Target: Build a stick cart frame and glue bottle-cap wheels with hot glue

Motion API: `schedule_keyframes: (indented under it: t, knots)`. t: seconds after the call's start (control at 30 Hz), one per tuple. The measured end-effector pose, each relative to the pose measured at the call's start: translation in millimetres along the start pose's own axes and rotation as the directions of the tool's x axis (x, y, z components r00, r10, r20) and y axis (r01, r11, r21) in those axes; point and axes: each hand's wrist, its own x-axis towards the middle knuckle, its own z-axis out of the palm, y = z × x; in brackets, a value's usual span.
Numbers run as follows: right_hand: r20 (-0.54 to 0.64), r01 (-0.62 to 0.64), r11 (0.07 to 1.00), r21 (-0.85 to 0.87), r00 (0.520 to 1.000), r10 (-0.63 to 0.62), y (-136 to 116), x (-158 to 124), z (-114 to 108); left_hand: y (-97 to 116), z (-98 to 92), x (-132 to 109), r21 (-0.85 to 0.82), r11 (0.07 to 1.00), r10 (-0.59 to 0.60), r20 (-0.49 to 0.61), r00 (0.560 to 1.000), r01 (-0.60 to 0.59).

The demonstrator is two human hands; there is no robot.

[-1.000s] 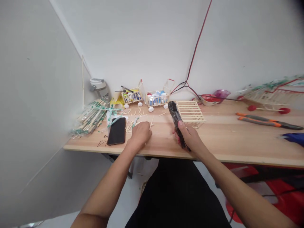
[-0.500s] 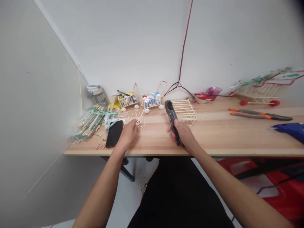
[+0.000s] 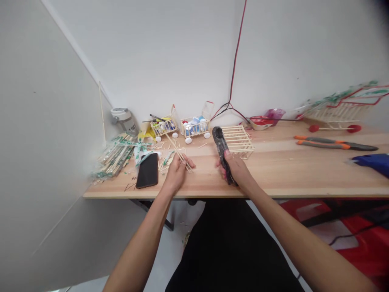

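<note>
My left hand (image 3: 176, 172) is closed around thin wooden sticks (image 3: 175, 145), which slant up and left out of the fingers just above the table. In my right hand (image 3: 235, 166) is a black plier-like hand tool (image 3: 221, 142), held upright by its handles with the notched head at the top. Right behind that tool stands a small cage-like frame of wooden sticks (image 3: 238, 140). A black phone (image 3: 147, 170) lies left of my left hand. Short cut stick pieces (image 3: 162, 160) and a torn green-and-white wrapper are scattered behind the hand.
Wrapped chopsticks (image 3: 114, 156) are piled at the left by a grey-white jug (image 3: 123, 119). Two small stick carts (image 3: 196, 127) stand at the back. At the right are orange-handled pliers (image 3: 334, 143), a blue tool (image 3: 372, 163), a red bowl (image 3: 261, 123) and a larger stick cart (image 3: 337, 115).
My left hand has lifted from the scattered pieces and moved right, and wooden sticks now show in its fingers. My right hand keeps the black tool in nearly the same place.
</note>
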Motion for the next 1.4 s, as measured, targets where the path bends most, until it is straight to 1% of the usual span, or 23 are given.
schedule_keyframes:
  t: [0.1,0.17,0.3,0.37,0.47,0.53,0.57,0.63,0.7,0.77,0.83,0.87,0.93,0.97,1.03,1.1,1.17,1.23,1.3,1.4]
  knots:
    - [-0.003,-0.007,1.0,0.008,1.0,0.007,0.4,0.4,0.0,-2.0,-1.7,-5.7,0.105,0.991,0.078,0.086,0.993,-0.087]
    - [-0.005,-0.007,1.0,0.011,1.0,0.007,0.4,0.4,0.1,2.6,-1.7,-6.4,0.181,0.978,0.088,0.099,0.991,-0.105]
    - [-0.004,0.004,1.0,0.009,1.0,-0.003,0.2,-0.1,0.2,16.8,3.2,-4.6,0.325,0.939,0.089,0.092,0.992,-0.115]
    - [-0.002,0.008,1.0,0.004,1.0,-0.008,0.0,-0.3,0.0,21.0,7.2,-4.9,0.408,0.905,0.076,0.116,0.99,-0.117]
    - [-0.005,0.017,1.0,-0.004,1.0,-0.017,-0.3,-0.5,-0.5,20.8,12.2,-7.4,0.516,0.849,0.03,0.159,0.987,-0.109]
    - [-0.007,0.015,1.0,-0.008,1.0,-0.016,-0.8,-0.9,-0.7,17.7,13.1,-8.9,0.535,0.839,0.02,0.156,0.988,-0.101]
    - [-0.006,0.01,1.0,-0.009,1.0,-0.01,-1.0,-1.1,-0.6,15.8,12.8,-9.1,0.52,0.849,0.018,0.145,0.989,-0.091]
    - [-0.005,-0.004,1.0,-0.003,1.0,0.004,-1.3,-1.3,-0.4,12.0,10.6,-8.5,0.438,0.897,0.003,0.125,0.992,-0.058]
    - [-0.002,-0.008,1.0,0.007,1.0,0.008,-1.3,-1.1,-0.1,9.0,7.9,-7.2,0.287,0.958,-0.037,0.105,0.994,0.005]
    - [0.008,0.0,1.0,0.016,1.0,0.0,-1.2,-0.6,0.0,8.0,6.3,-6.7,0.108,0.99,-0.098,0.08,0.992,0.09]
    - [0.024,0.007,1.0,0.02,1.0,-0.008,-1.6,-0.6,-0.3,9.9,7.6,-8.6,-0.039,0.983,-0.176,0.075,0.982,0.179]
    - [0.033,0.01,1.0,0.017,0.999,-0.01,-2.4,-1.0,-0.7,12.0,9.5,-10.6,-0.099,0.969,-0.219,0.094,0.971,0.228]
    - [0.044,0.016,1.0,0.003,0.999,-0.016,-5.6,-2.7,-1.5,18.1,15.8,-16.5,-0.181,0.927,-0.297,0.175,0.939,0.327]
    - [0.046,0.022,1.0,-0.013,0.999,-0.022,-8.1,-3.9,-1.8,21.6,19.8,-20.1,-0.206,0.903,-0.332,0.227,0.916,0.378]
    - [0.042,0.042,0.997,-0.059,0.998,-0.039,-14.4,-6.4,-1.9,28.0,28.6,-27.6,-0.212,0.866,-0.376,0.318,0.87,0.452]
    - [0.031,0.06,0.991,-0.119,0.998,-0.057,-21.3,-8.8,-1.0,32.3,36.7,-34.1,-0.202,0.842,-0.406,0.374,0.834,0.5]
    - [0.033,0.067,0.981,-0.182,0.998,-0.062,-27.1,-11.2,1.1,33.8,42.5,-38.7,-0.187,0.833,-0.417,0.406,0.813,0.521]
    - [0.059,0.073,0.968,-0.24,0.996,-0.06,-30.5,-13.6,3.8,33.5,45.8,-41.4,-0.161,0.839,-0.412,0.436,0.8,0.52]
    - [0.094,0.089,0.95,-0.3,0.994,-0.063,-31.4,-15.9,6.5,33.4,47.0,-42.8,-0.133,0.844,-0.409,0.468,0.784,0.519]
    - [0.107,0.102,0.929,-0.357,0.992,-0.068,-30.5,-17.7,9.1,35.7,47.3,-43.8,-0.105,0.832,-0.433,0.49,0.757,0.544]
